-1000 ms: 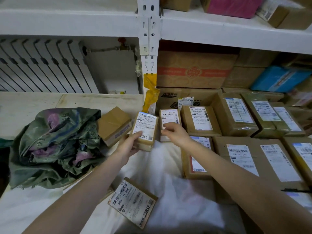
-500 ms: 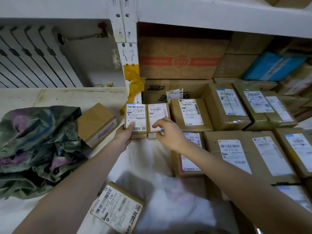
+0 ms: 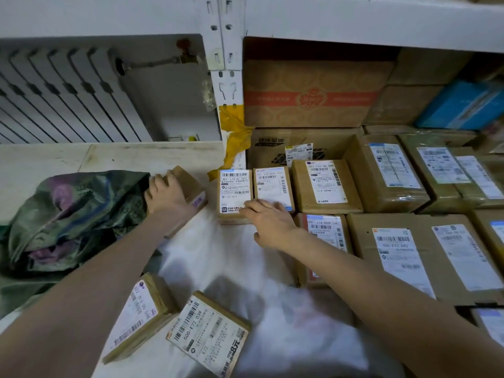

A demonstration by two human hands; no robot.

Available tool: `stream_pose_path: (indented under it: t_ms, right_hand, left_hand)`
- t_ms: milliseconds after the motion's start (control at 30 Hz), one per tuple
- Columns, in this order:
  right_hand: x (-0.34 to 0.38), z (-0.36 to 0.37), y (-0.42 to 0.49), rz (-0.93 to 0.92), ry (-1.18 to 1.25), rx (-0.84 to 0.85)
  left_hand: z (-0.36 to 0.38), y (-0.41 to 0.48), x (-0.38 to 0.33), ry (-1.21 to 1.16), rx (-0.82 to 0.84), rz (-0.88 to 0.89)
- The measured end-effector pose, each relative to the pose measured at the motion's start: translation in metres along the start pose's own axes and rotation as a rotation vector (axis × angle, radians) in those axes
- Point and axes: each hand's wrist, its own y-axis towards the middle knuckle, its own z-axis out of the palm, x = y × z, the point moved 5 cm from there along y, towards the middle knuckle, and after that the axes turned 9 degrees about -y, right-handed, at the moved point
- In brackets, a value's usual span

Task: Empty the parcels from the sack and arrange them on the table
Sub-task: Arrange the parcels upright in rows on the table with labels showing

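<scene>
A crumpled dark green sack (image 3: 71, 214) lies at the left. My left hand (image 3: 165, 195) grips a plain brown box (image 3: 191, 186) right beside the sack. My right hand (image 3: 268, 221) rests with straight fingers on the near edges of two small labelled parcels (image 3: 235, 190) (image 3: 272, 186), which stand side by side in the back row. Several more labelled parcels (image 3: 326, 184) fill the right side in rows. Two loose parcels (image 3: 141, 312) (image 3: 208, 334) lie near me on the white cloth (image 3: 223, 255).
Big cartons (image 3: 313, 94) are stacked behind the rows under a white shelf (image 3: 354, 20). A shelf post (image 3: 227, 77) with yellow tape stands at the back centre. A radiator (image 3: 62, 96) lines the left wall.
My left hand set the small labelled parcel down beside the other one, let go and moved left onto the plain brown box. My right hand slid onto the two parcels' near edges.
</scene>
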Motion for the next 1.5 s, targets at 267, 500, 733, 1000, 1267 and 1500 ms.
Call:
stream_pose_path:
  t_ms: [267,500,733,1000,1267,1500]
  right_hand:
    - [0.000,0.005,0.001,0.020,0.037,0.049]
    - [-0.001,0.007,0.000,0.039,0.045,0.059]
    - [-0.006,0.016,-0.004,0.089,0.058,0.098]
    - [0.004,-0.001,-0.005,0.178,0.363,-0.014]
    - [0.015,-0.024,-0.044,0.457,1.280,-0.111]
    - [0.022,-0.022,-0.089,0.449,1.730,0.171]
  left_hand:
    - [0.015,0.018,-0.005,0.055,0.105,-0.066]
    - [-0.003,0.029,-0.015,0.096,0.010,-0.050]
    - [-0.016,0.005,-0.027,-0.197,-0.101,0.058]
    - [-0.043,-0.035,-0.019,-0.446,-0.039,-0.004]
    - [-0.048,-0.094,-0.022,-1.271,0.445,-0.209]
    - [-0.042,-0.148,-0.040,-1.555,0.634,-0.353]
